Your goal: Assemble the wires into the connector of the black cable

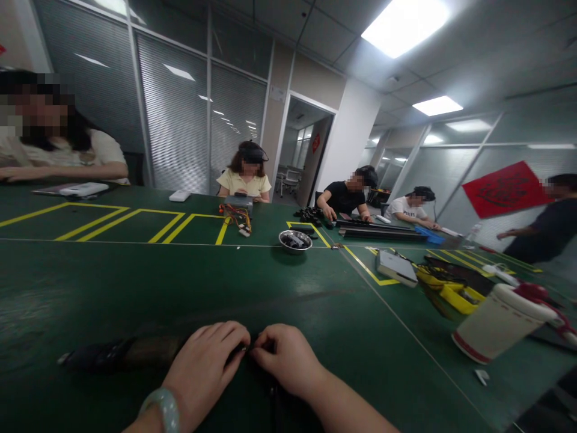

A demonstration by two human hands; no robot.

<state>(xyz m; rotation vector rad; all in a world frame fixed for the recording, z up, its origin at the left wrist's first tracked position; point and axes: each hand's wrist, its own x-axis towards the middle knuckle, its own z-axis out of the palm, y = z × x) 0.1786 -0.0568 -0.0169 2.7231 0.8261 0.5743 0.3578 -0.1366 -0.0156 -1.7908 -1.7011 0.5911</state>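
Note:
My left hand [205, 364], with a pale green bangle [161, 409] at the wrist, is closed with thumb and fingers together at the near middle of the table. Right beside it, my right hand [286, 358] is closed in a pinch, its fingertips almost meeting the left ones. Something small and dark shows at the fingertips, too hidden to name. A dark cylindrical tool [121, 353] with a thin pale tip lies to the left; its right end disappears behind my left hand. Under my right wrist runs a dark strip [273, 400], perhaps a cord.
On the green table [135, 288] stand a metal bowl [295, 242] of dark parts, a grey box [396, 267], a yellow tray [460, 297] and a pale cup [500, 322]. Further back are a power supply with coloured wires [243, 218] and black bars [383, 231]. Several people are around the table.

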